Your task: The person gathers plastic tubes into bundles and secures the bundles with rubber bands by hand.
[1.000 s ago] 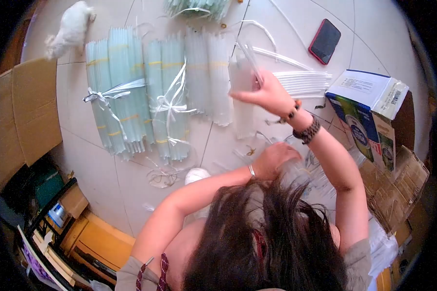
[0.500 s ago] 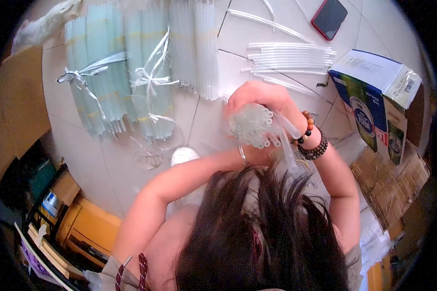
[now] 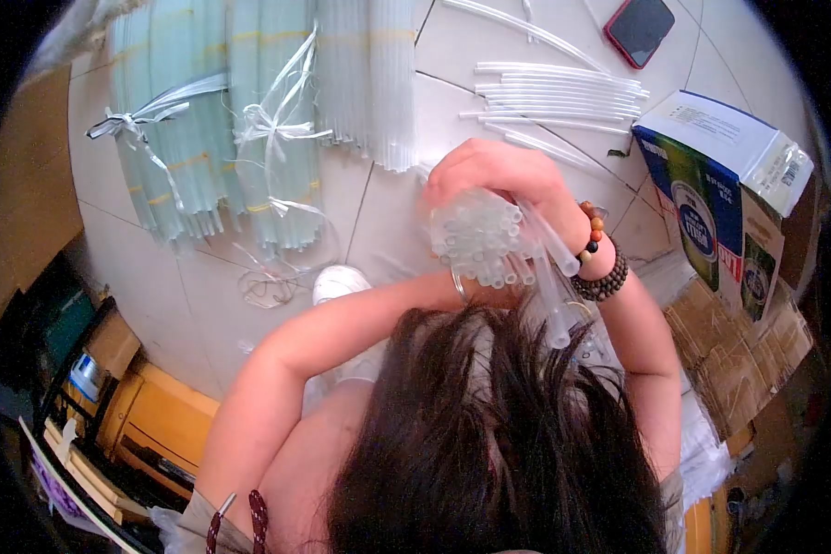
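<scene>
A bundle of clear plastic tubes [image 3: 478,238] is held upright, its open ends facing me. My right hand [image 3: 503,171], with beaded bracelets at the wrist, is closed around the far side of the bundle. A few tubes [image 3: 554,305] splay out from the bundle toward the right wrist. My left hand [image 3: 500,295] is under the near side of the bundle; its fingers are hidden by the tubes and hair. Beyond the hands, several loose clear tubes [image 3: 559,95] lie side by side on the tiled floor.
Bundles of long tubes tied with white string [image 3: 272,129] lie at left, with untied tubes [image 3: 369,83] beside them. A phone [image 3: 639,32] is at the top right. A printed carton [image 3: 702,194] and flattened cardboard [image 3: 743,355] stand right. A yellow cabinet [image 3: 162,420] is lower left.
The view has shifted slightly, so the floor bundles sit higher and further left. My right hand stays around the tubes; the splayed tubes now show their open ends more clearly.
</scene>
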`<state>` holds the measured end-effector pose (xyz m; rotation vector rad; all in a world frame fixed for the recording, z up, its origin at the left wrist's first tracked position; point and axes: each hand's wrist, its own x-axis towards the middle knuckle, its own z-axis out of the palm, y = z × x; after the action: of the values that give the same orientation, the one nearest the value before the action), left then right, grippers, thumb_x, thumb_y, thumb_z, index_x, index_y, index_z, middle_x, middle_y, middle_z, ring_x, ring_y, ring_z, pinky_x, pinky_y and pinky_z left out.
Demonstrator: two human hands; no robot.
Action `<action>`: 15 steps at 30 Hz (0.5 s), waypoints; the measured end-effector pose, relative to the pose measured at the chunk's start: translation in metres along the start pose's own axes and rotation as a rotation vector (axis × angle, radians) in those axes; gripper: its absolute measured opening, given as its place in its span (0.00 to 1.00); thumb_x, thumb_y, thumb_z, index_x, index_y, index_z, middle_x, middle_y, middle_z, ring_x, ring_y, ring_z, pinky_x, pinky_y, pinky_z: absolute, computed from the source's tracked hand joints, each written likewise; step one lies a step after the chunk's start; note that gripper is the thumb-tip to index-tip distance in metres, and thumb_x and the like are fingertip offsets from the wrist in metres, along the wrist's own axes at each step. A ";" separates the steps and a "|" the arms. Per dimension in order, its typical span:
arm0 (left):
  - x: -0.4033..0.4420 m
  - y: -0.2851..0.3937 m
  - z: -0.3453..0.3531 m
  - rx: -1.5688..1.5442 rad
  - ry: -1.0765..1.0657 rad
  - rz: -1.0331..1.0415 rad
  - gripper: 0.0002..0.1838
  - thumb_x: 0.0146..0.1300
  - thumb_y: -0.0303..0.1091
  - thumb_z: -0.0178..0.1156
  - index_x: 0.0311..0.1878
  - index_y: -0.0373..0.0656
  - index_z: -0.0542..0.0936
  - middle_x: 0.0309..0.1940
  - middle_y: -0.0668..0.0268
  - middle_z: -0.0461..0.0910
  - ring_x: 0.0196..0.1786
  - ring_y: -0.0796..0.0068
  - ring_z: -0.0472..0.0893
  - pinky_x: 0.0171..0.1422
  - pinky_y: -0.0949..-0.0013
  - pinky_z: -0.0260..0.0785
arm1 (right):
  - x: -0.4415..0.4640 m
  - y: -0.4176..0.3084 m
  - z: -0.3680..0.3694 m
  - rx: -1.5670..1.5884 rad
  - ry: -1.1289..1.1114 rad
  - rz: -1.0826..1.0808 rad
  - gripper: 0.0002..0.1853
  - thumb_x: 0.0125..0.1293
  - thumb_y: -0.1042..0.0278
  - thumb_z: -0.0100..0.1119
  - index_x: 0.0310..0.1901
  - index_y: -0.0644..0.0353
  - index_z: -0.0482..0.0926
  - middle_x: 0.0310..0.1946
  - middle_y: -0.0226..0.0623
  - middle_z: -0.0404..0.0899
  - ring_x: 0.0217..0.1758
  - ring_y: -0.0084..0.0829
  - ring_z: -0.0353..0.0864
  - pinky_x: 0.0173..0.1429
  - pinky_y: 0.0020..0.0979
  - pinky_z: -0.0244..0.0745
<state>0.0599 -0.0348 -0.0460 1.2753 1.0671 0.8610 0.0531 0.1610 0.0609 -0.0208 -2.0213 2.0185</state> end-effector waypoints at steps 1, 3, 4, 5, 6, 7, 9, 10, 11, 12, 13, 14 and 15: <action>0.000 -0.001 0.000 0.004 0.003 0.003 0.16 0.61 0.33 0.60 0.53 0.47 0.80 0.52 0.64 0.83 0.55 0.56 0.81 0.62 0.55 0.72 | 0.001 0.001 0.000 0.008 -0.003 0.004 0.17 0.54 0.66 0.75 0.45 0.57 0.85 0.45 0.34 0.86 0.48 0.36 0.86 0.54 0.33 0.79; 0.001 -0.001 0.000 0.010 0.007 0.008 0.16 0.61 0.33 0.60 0.53 0.47 0.80 0.52 0.64 0.83 0.55 0.56 0.81 0.62 0.55 0.73 | 0.002 0.005 0.000 0.026 -0.017 0.010 0.17 0.54 0.66 0.75 0.46 0.57 0.85 0.45 0.35 0.86 0.49 0.35 0.85 0.56 0.33 0.79; 0.003 0.000 0.000 0.012 0.014 0.019 0.16 0.61 0.33 0.60 0.53 0.47 0.80 0.52 0.64 0.83 0.55 0.56 0.81 0.62 0.55 0.73 | 0.003 0.008 -0.002 0.036 -0.029 0.012 0.17 0.55 0.66 0.75 0.47 0.58 0.85 0.46 0.35 0.86 0.50 0.35 0.85 0.56 0.33 0.78; 0.005 0.000 0.000 0.014 0.020 0.033 0.16 0.61 0.33 0.60 0.53 0.47 0.80 0.52 0.64 0.83 0.55 0.57 0.81 0.62 0.55 0.73 | 0.003 0.010 -0.003 0.046 -0.040 0.013 0.18 0.55 0.66 0.75 0.47 0.58 0.85 0.46 0.35 0.86 0.51 0.35 0.85 0.57 0.33 0.78; 0.009 0.001 -0.001 0.022 0.035 0.051 0.16 0.61 0.34 0.60 0.53 0.48 0.80 0.52 0.64 0.83 0.55 0.57 0.81 0.62 0.55 0.73 | 0.003 0.012 -0.004 0.056 -0.045 0.034 0.18 0.55 0.65 0.75 0.48 0.58 0.85 0.47 0.36 0.86 0.51 0.34 0.85 0.57 0.33 0.78; 0.013 0.003 -0.001 0.033 0.054 0.074 0.16 0.61 0.34 0.60 0.53 0.48 0.80 0.52 0.64 0.83 0.55 0.57 0.81 0.61 0.55 0.73 | 0.002 0.014 -0.006 0.067 -0.050 0.055 0.19 0.55 0.65 0.75 0.48 0.59 0.84 0.47 0.36 0.86 0.52 0.34 0.85 0.58 0.33 0.78; 0.022 0.010 -0.002 0.077 0.097 0.116 0.16 0.61 0.34 0.60 0.53 0.48 0.81 0.52 0.64 0.83 0.55 0.57 0.81 0.61 0.55 0.73 | 0.000 0.020 -0.006 0.067 -0.016 0.072 0.20 0.54 0.63 0.76 0.47 0.59 0.84 0.45 0.35 0.86 0.50 0.32 0.85 0.56 0.32 0.77; 0.027 0.014 -0.005 0.107 0.126 0.149 0.16 0.61 0.34 0.60 0.53 0.48 0.81 0.52 0.65 0.83 0.55 0.57 0.81 0.61 0.55 0.73 | -0.003 0.027 -0.004 0.056 0.024 0.066 0.20 0.54 0.62 0.77 0.47 0.59 0.85 0.43 0.34 0.86 0.47 0.31 0.84 0.54 0.31 0.78; 0.031 0.017 -0.008 0.141 0.169 0.190 0.16 0.61 0.34 0.60 0.53 0.48 0.81 0.52 0.65 0.83 0.55 0.57 0.81 0.61 0.55 0.73 | -0.003 0.032 -0.004 0.045 0.062 0.059 0.20 0.54 0.60 0.78 0.46 0.60 0.85 0.41 0.33 0.86 0.45 0.29 0.84 0.51 0.30 0.78; 0.035 0.022 -0.012 0.163 0.229 0.268 0.15 0.61 0.34 0.60 0.53 0.48 0.81 0.52 0.65 0.83 0.55 0.57 0.81 0.61 0.55 0.73 | -0.002 0.032 -0.007 -0.050 0.087 0.152 0.18 0.57 0.60 0.76 0.46 0.60 0.85 0.40 0.33 0.86 0.43 0.27 0.84 0.50 0.29 0.78; 0.039 0.026 -0.015 0.178 0.287 0.338 0.15 0.62 0.34 0.60 0.52 0.48 0.81 0.52 0.65 0.83 0.55 0.57 0.81 0.61 0.54 0.73 | -0.001 0.032 -0.012 -0.145 0.114 0.245 0.16 0.60 0.60 0.73 0.45 0.61 0.85 0.38 0.32 0.86 0.42 0.25 0.83 0.48 0.29 0.78; 0.041 0.030 -0.021 0.160 0.344 0.452 0.17 0.60 0.36 0.62 0.52 0.48 0.79 0.51 0.64 0.83 0.53 0.55 0.82 0.58 0.54 0.75 | 0.001 0.032 -0.016 -0.240 0.141 0.339 0.15 0.63 0.60 0.70 0.45 0.62 0.86 0.37 0.32 0.85 0.41 0.23 0.83 0.47 0.28 0.77; 0.043 0.026 -0.020 0.140 0.333 0.456 0.16 0.60 0.37 0.62 0.52 0.49 0.79 0.50 0.65 0.83 0.52 0.56 0.82 0.57 0.54 0.75 | 0.008 0.035 -0.022 -0.238 0.151 0.407 0.16 0.64 0.57 0.71 0.44 0.62 0.86 0.34 0.31 0.84 0.38 0.21 0.81 0.44 0.27 0.76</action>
<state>0.0561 0.0150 -0.0259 1.5609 1.1262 1.4003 0.0439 0.1845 0.0280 -0.6614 -2.2850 1.9012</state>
